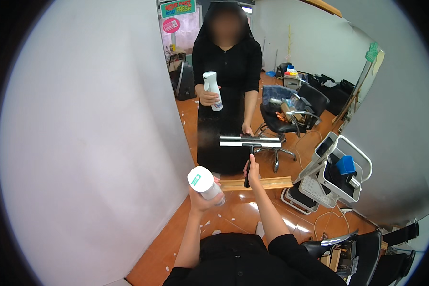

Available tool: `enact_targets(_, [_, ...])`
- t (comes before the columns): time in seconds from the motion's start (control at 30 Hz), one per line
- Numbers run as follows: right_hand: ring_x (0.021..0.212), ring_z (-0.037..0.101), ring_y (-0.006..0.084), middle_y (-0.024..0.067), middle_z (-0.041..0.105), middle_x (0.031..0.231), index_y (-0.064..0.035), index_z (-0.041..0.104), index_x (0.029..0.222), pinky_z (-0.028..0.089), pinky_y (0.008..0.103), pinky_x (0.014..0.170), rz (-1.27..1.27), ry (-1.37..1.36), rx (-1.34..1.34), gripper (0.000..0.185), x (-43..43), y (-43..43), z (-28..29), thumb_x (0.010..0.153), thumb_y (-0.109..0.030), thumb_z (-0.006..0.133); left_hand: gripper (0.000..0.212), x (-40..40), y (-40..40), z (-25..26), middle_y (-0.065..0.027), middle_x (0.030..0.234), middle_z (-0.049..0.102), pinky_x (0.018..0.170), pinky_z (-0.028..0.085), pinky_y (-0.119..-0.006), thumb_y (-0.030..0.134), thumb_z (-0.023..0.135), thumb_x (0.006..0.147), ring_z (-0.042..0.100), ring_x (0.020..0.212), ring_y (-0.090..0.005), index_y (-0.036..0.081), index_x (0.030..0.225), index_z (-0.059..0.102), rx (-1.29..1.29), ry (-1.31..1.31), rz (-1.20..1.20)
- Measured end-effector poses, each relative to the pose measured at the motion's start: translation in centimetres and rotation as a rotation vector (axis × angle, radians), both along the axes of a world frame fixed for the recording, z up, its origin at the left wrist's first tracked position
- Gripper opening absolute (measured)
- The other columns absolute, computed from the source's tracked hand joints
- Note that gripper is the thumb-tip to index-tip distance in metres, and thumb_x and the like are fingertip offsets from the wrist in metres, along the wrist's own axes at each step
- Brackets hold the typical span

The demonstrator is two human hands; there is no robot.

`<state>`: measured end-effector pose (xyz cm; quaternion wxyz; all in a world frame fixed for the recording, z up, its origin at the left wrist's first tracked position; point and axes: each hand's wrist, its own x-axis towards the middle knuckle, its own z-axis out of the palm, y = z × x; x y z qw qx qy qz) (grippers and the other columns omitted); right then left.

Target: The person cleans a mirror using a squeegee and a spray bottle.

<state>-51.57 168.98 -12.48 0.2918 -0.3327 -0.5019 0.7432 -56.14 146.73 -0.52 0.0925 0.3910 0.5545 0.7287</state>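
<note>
A tall mirror (220, 125) with a wooden bottom frame stands before me and reflects my dark clothing and both hands. My left hand (204, 201) is wrapped around a white spray bottle (201, 180), its top towards the camera. In my right hand (252, 172) is the black handle of a squeegee (250, 144). The squeegee's wide bar lies level, at or very near the glass, just below its own reflection. Whether the blade touches the mirror I cannot tell. Faint mist or wet haze shows on the glass left of the bar.
A white wall (85, 143) runs along the left. On the right stands a white tiered trolley (357, 175) holding a blue container (345, 165). A black chair (366, 257) loaded with boxes is at the lower right. A cable (329, 213) and white scraps lie on the floor.
</note>
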Motion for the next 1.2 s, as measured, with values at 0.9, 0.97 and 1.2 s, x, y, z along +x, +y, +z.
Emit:
enact_targets(0.9, [0.033,0.036,0.0108,0.0005,0.036,0.042,-0.0092,0.039,0.053,0.029,0.0248,0.033,0.089,0.222,0.101,0.059,-10.1,-6.0,15.9,0.089,-0.054,0.051,0.040,-1.7,-6.7,0.5,-0.0074,0.086,0.065,0.072,0.052,-0.032,0.013,0.081,0.058,0.063,0.080,-0.0175,0.003,0.092,0.061,-0.025,0.010,0.104])
enact_targets(0.97, [0.033,0.035,0.0100,0.0001,0.036,0.042,-0.0101,0.039,0.053,0.028,0.0249,0.033,0.081,0.173,0.087,0.058,-10.0,-6.0,14.1,0.088,-0.054,0.054,0.040,-1.7,-6.9,0.6,-0.0074,0.086,0.065,0.071,0.052,-0.032,0.013,0.081,0.058,0.063,0.078,-0.0177,0.003,0.092,0.061,-0.036,-0.033,0.085])
enact_targets(1.2, [0.034,0.037,0.0090,-0.0007,0.038,0.042,-0.0124,0.037,0.050,0.028,0.0249,0.033,0.029,0.025,0.159,0.057,-9.3,-6.3,9.5,0.087,-0.051,0.056,0.037,-1.9,-7.5,0.5,-0.0111,0.091,0.061,0.071,0.053,-0.034,0.012,0.077,0.061,0.065,0.079,-0.0206,0.001,0.092,0.061,-0.064,0.065,0.092])
